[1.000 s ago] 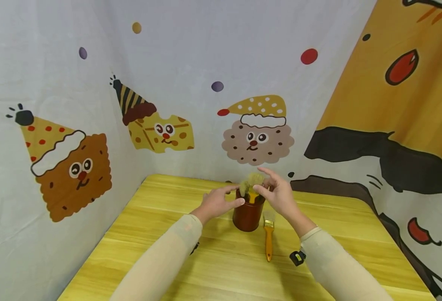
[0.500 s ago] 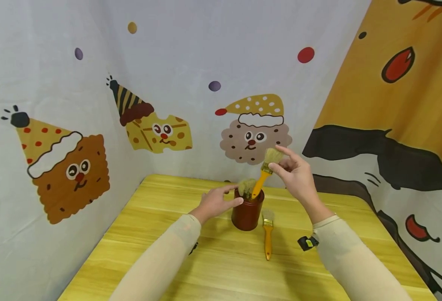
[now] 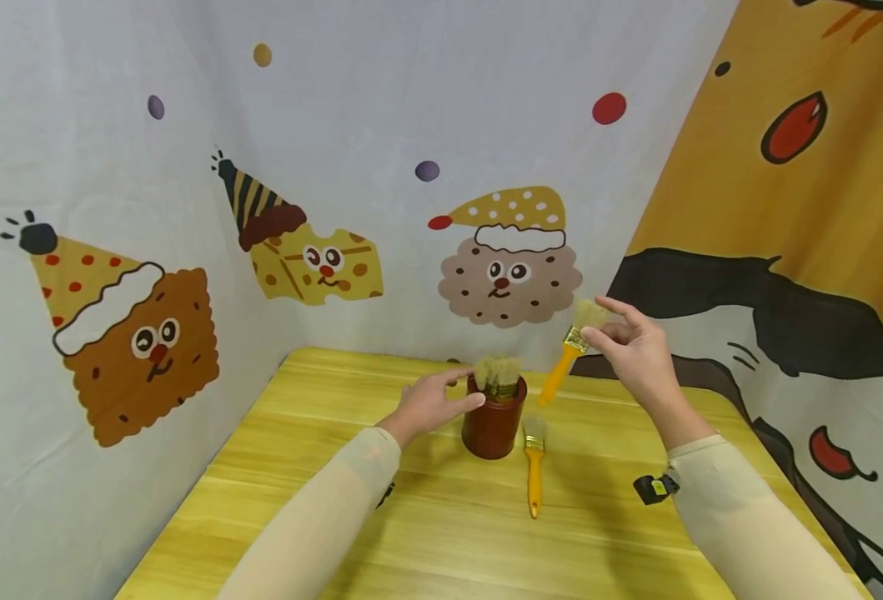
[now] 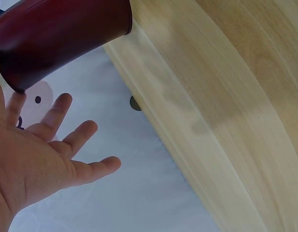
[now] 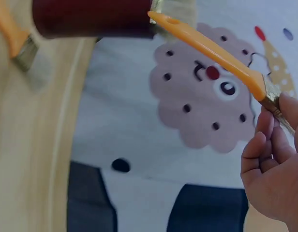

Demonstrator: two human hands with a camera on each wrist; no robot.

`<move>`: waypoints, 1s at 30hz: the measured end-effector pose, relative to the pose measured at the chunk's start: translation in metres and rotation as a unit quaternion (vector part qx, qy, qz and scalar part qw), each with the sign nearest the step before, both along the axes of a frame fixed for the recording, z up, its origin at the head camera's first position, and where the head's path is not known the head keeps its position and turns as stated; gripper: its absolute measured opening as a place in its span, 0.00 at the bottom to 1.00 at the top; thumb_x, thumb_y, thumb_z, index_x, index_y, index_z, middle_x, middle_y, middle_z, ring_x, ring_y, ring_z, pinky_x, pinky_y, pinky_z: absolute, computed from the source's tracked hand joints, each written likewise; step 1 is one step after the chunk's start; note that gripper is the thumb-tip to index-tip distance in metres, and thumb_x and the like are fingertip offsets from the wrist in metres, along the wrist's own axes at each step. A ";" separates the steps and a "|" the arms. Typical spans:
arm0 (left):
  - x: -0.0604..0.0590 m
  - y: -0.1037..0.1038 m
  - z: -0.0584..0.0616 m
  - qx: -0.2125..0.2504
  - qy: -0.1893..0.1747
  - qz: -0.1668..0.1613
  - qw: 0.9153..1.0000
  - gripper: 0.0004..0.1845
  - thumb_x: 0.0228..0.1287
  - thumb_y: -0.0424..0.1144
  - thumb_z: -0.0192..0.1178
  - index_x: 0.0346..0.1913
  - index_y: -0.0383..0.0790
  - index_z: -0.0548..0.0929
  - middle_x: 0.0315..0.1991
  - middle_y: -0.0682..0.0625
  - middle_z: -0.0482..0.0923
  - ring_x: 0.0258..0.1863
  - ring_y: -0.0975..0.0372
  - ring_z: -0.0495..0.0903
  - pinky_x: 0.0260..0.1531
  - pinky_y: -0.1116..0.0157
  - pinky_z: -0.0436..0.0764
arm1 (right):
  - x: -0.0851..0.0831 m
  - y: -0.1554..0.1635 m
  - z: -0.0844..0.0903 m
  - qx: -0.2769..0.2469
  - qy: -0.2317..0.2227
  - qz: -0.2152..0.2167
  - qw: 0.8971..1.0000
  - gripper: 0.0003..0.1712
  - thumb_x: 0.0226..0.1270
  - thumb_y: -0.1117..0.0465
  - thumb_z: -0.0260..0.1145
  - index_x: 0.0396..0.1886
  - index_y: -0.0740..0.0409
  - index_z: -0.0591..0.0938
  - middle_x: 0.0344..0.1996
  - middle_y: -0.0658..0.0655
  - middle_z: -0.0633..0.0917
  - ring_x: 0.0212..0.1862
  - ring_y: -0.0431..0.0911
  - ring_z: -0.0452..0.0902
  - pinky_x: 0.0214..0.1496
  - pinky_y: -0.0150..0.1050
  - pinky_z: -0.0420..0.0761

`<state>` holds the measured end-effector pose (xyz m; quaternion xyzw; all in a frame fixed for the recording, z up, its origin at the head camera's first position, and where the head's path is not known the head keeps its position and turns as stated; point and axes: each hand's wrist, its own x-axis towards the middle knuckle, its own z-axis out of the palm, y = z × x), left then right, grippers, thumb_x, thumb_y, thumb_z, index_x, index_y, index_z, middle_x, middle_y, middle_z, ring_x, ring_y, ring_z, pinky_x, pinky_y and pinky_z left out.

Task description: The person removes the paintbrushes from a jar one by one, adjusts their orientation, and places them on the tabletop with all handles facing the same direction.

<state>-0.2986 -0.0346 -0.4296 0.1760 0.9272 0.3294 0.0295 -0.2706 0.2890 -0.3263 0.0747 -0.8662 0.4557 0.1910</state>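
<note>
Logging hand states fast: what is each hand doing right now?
Left hand: open, fingers touching the dark red cup.
Right hand: pinching a yellow-handled brush by its metal band.

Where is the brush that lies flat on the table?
In the head view the brush lies on the yellow table just right of the dark red cup, bristles toward the wall.

Head overview, two close wrist views

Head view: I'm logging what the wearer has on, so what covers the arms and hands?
Both arms wear snug, plain cream sleeves down to the wrists. The left hand and right hand are bare, with no gloves. A small black device with a yellow mark is strapped under the right wrist; a dark bit shows under the left sleeve.
</note>
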 end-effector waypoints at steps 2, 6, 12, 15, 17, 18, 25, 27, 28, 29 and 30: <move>0.001 0.000 0.000 0.001 -0.001 0.001 1.000 0.36 0.59 0.76 0.52 0.71 0.77 0.64 0.69 0.51 0.73 0.67 0.51 0.73 0.66 0.30 0.54 | 0.000 0.006 -0.006 0.018 -0.028 -0.003 0.999 0.34 0.64 0.40 0.67 0.70 0.27 0.70 0.43 0.55 0.89 0.32 0.44 0.77 0.32 0.40 0.76; 0.001 0.000 -0.001 0.002 -0.003 0.002 1.000 0.36 0.59 0.76 0.52 0.71 0.77 0.64 0.69 0.51 0.73 0.67 0.51 0.73 0.66 0.31 0.55 | -0.005 0.018 -0.022 0.055 -0.099 0.003 0.994 0.37 0.64 0.38 0.66 0.73 0.33 0.68 0.47 0.58 0.89 0.46 0.50 0.83 0.48 0.47 0.81; 0.000 -0.001 -0.001 0.003 -0.002 0.004 1.000 0.36 0.60 0.75 0.52 0.72 0.75 0.64 0.69 0.50 0.73 0.66 0.51 0.74 0.66 0.31 0.55 | -0.016 0.033 -0.056 0.050 -0.210 0.046 0.975 0.41 0.64 0.42 0.69 0.75 0.43 0.67 0.57 0.62 0.83 0.51 0.53 0.83 0.50 0.47 0.82; -0.001 0.000 0.000 -0.001 0.001 0.006 1.000 0.37 0.60 0.75 0.52 0.72 0.73 0.64 0.69 0.50 0.73 0.66 0.50 0.74 0.65 0.30 0.55 | -0.021 0.036 -0.074 0.041 -0.253 0.069 0.964 0.41 0.64 0.44 0.69 0.75 0.45 0.67 0.59 0.63 0.81 0.51 0.51 0.84 0.50 0.46 0.83; -0.001 0.000 0.000 -0.003 0.004 0.005 1.000 0.38 0.60 0.75 0.51 0.73 0.71 0.64 0.69 0.50 0.73 0.66 0.50 0.74 0.65 0.30 0.56 | -0.022 0.037 -0.086 0.040 -0.276 0.079 0.957 0.41 0.65 0.45 0.69 0.75 0.47 0.67 0.57 0.62 0.84 0.49 0.49 0.84 0.48 0.44 0.83; -0.001 0.000 0.000 -0.003 0.004 0.005 1.000 0.38 0.60 0.75 0.51 0.73 0.71 0.64 0.69 0.50 0.73 0.66 0.50 0.74 0.65 0.30 0.56 | -0.023 0.037 -0.092 0.038 -0.287 0.080 0.954 0.41 0.65 0.46 0.69 0.75 0.48 0.67 0.54 0.61 0.85 0.48 0.48 0.85 0.46 0.42 0.83; -0.001 0.001 -0.003 -0.007 -0.001 0.008 1.000 0.37 0.58 0.78 0.51 0.71 0.77 0.63 0.68 0.52 0.73 0.66 0.52 0.74 0.66 0.31 0.55 | -0.023 0.035 -0.128 0.011 -0.344 0.086 0.935 0.38 0.65 0.51 0.70 0.73 0.53 0.69 0.29 0.57 0.85 0.24 0.46 0.70 0.30 0.42 0.75; -0.001 0.002 -0.003 -0.010 0.000 0.009 1.000 0.37 0.57 0.78 0.50 0.70 0.79 0.63 0.68 0.52 0.74 0.66 0.52 0.74 0.66 0.31 0.56 | -0.023 0.035 -0.134 0.007 -0.350 0.091 0.932 0.37 0.66 0.52 0.70 0.72 0.53 0.69 0.26 0.58 0.84 0.22 0.45 0.66 0.29 0.43 0.75; -0.001 0.002 -0.003 -0.009 0.001 0.009 1.000 0.37 0.57 0.78 0.50 0.70 0.79 0.63 0.68 0.52 0.74 0.66 0.52 0.74 0.66 0.31 0.56 | -0.023 0.035 -0.137 0.005 -0.349 0.095 0.932 0.37 0.66 0.52 0.69 0.72 0.54 0.69 0.25 0.58 0.83 0.21 0.45 0.66 0.28 0.43 0.75; -0.001 0.002 -0.003 -0.008 0.001 0.009 1.000 0.37 0.57 0.79 0.50 0.70 0.79 0.63 0.68 0.52 0.74 0.66 0.52 0.74 0.66 0.31 0.56 | -0.023 0.034 -0.140 0.007 -0.348 0.097 0.932 0.36 0.67 0.53 0.69 0.72 0.55 0.69 0.24 0.58 0.83 0.21 0.45 0.65 0.28 0.43 0.74; -0.001 0.002 -0.003 -0.007 0.001 0.008 1.000 0.37 0.57 0.78 0.50 0.70 0.78 0.63 0.68 0.52 0.74 0.66 0.52 0.74 0.66 0.31 0.55 | -0.023 0.034 -0.142 0.007 -0.350 0.093 0.932 0.35 0.67 0.53 0.69 0.71 0.54 0.70 0.23 0.58 0.82 0.21 0.45 0.65 0.27 0.43 0.74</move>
